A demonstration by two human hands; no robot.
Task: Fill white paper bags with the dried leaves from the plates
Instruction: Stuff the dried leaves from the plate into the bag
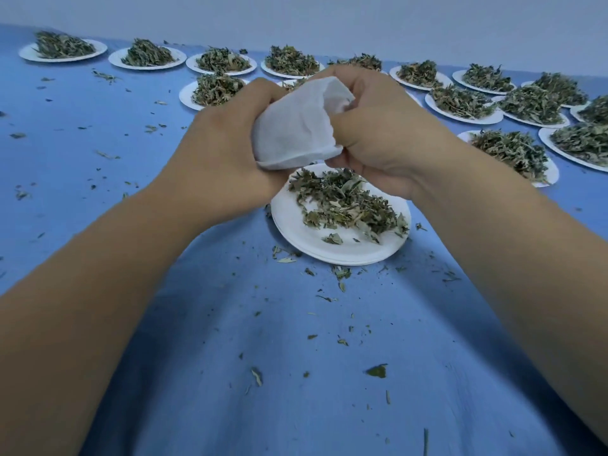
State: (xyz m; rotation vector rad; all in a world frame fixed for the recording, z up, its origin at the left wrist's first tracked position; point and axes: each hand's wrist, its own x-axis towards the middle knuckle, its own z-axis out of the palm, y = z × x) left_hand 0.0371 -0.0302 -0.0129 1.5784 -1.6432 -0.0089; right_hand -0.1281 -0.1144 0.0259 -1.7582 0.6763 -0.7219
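Note:
A white paper bag point(296, 126) is held between both hands above the near plate. My left hand point(223, 149) grips its left side and bottom. My right hand point(378, 126) has its fingers curled round the bag's right edge and its crumpled top. Directly below, a white paper plate point(332, 248) carries a thin scatter of dried green leaves point(345, 202). Inside of the bag is hidden.
Several white plates heaped with dried leaves line the back, such as one at far left point(62, 49) and one at right point(513, 153). Loose leaf bits litter the blue cloth point(296, 357). A pale wall stands behind the table.

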